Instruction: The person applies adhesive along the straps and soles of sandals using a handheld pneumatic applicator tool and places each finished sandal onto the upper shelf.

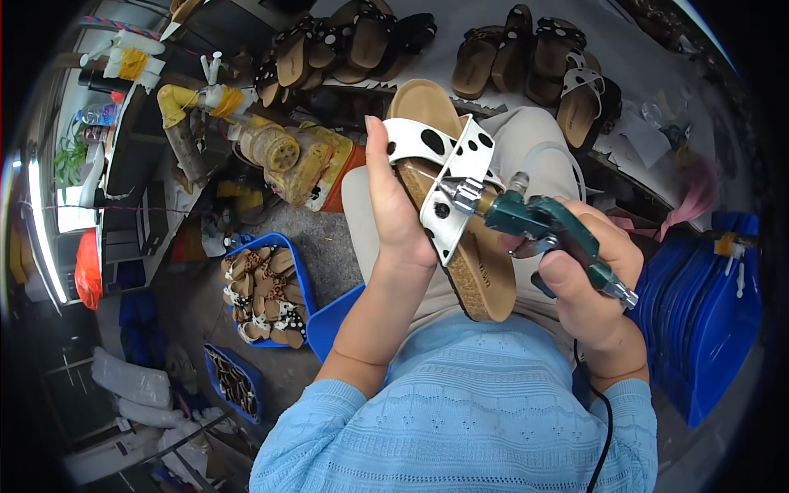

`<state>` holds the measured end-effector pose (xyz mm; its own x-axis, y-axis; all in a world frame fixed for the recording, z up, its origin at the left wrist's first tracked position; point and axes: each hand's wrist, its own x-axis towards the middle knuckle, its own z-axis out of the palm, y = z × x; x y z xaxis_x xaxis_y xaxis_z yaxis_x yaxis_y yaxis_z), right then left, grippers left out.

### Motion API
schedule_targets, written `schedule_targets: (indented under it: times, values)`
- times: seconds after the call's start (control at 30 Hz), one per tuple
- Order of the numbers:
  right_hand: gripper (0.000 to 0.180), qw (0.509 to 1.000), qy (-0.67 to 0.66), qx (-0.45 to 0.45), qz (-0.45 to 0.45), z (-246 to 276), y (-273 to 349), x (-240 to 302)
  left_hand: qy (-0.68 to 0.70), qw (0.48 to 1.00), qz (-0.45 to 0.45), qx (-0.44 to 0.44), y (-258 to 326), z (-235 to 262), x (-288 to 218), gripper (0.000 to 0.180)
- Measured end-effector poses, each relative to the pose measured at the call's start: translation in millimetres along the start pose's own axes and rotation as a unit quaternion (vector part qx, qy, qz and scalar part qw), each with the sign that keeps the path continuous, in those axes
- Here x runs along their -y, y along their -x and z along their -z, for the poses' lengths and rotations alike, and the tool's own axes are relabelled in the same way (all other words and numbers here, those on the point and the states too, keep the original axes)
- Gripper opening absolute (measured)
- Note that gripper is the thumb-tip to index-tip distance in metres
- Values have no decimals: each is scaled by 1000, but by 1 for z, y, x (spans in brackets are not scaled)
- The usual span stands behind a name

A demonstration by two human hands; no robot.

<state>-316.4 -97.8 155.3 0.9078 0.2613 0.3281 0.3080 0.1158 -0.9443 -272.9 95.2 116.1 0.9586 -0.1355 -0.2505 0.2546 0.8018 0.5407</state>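
Observation:
My left hand (pixel 400 214) grips a sandal by its side, with the thumb raised beside the strap. The sandal (pixel 485 267) has a tan footbed, a cork sole and crossed white straps with black spots. It tilts over my lap, toe end away from me. In my right hand (pixel 604 255) is a dark green spray gun, my fingers wrapped round its body. The spray gun (pixel 538 220) has its metal nozzle right at the strap crossing; whether they touch I cannot tell.
Several spotted sandals (pixel 366 45) stand on the bench ahead. To the left are a blue crate (pixel 308 287) of sandals, a yellow-stained machine (pixel 288 156) and a smaller blue basket (pixel 234 384). Stacked blue bins (pixel 699 329) stand at the right. A black cable (pixel 606 427) runs down my right side.

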Motion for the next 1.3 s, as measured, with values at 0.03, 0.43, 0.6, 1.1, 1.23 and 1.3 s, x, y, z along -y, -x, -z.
schedule_targets:
  times: [0.03,0.43,0.6,1.1,1.23,1.3]
  values:
    - [21,1000,17,11,13,-2,-1,-2,7,1000,-1,-3,1,0,1,87]
    - [21,994,95,10,45,-14,-6,-8,12,999,-32,4,8,-9,4,77]
    - [26,956,218,28,197,-20,-10,-19,51,997,-61,-3,7,-5,10,73]
    - [34,951,215,44,216,-25,-8,-19,30,998,-44,-44,10,2,10,68]
    - [33,952,226,47,201,-23,-5,-18,33,998,-39,-32,9,0,12,67]
    - [33,951,230,50,201,-23,-5,-16,27,998,-45,-44,12,-5,11,68]
